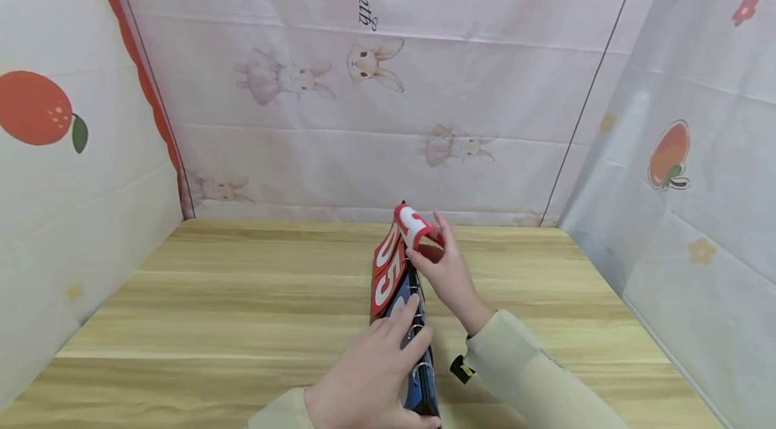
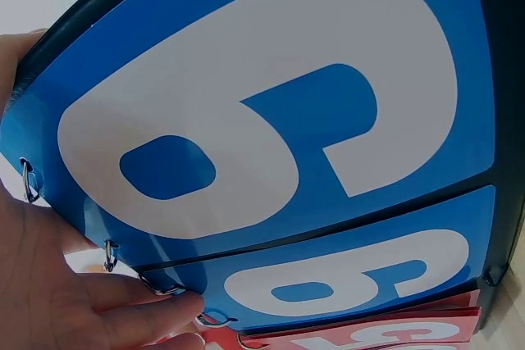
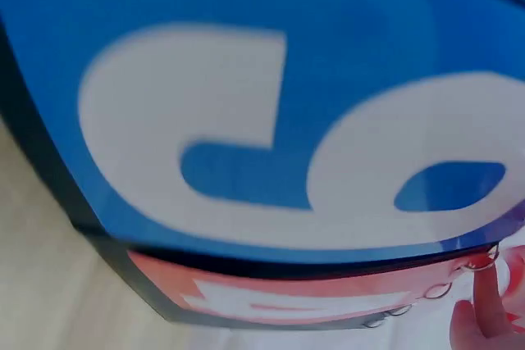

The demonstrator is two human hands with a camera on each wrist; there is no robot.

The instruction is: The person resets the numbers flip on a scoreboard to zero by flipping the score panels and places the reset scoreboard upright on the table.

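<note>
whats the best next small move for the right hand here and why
Probably ease the curled red number card down the right side of the flip scoreboard: the right hand pinches it bowed above the binder rings, its held edge toward that side, while the left hand rests along the scoreboard's top, seemingly steadying it.

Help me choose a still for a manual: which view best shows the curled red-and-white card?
The head view: there the curled card shows its bend plainly, pinched by the right hand. The right wrist view seems to show only a slice at its right edge; in the left wrist view I cannot pick it out.
</note>
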